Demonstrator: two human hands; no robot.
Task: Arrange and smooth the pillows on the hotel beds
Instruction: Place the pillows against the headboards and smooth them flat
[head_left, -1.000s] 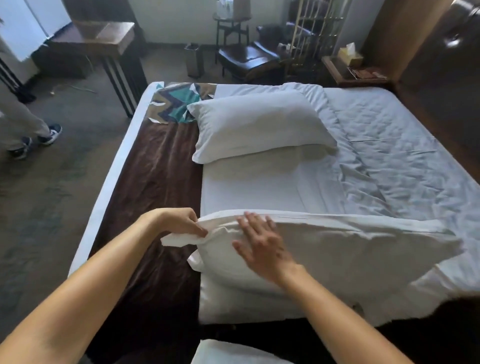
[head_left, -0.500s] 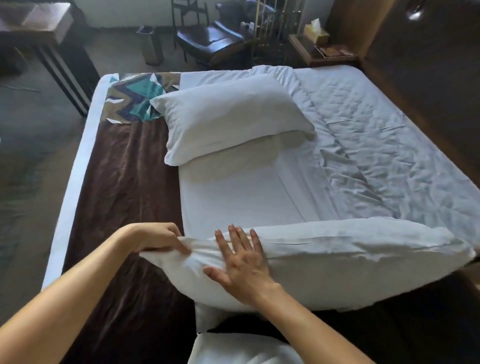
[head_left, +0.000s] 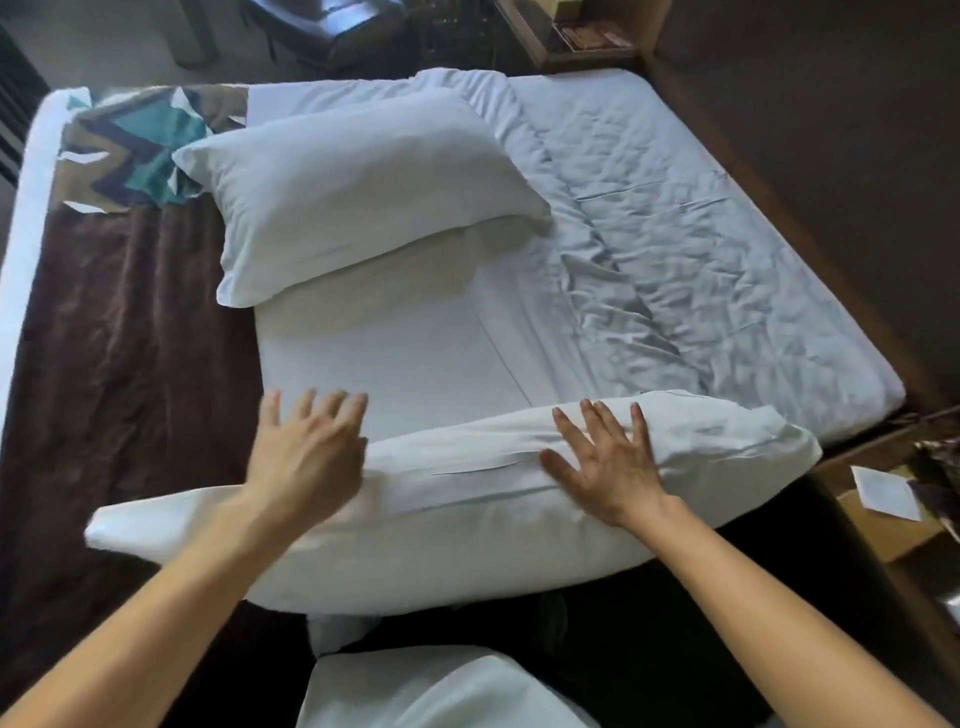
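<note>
Pressing near pillow (head_left: 467, 519) on bed (head_left: 727, 260), left hand (head_left: 306, 457), right hand (head_left: 608, 467), grips spread flat

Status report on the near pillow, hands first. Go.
Left hand open, blurred, at near pillow's left half. Right hand flat on top, fingers spread. Far pillow lies apart, angled. Nothing in the way.
</note>
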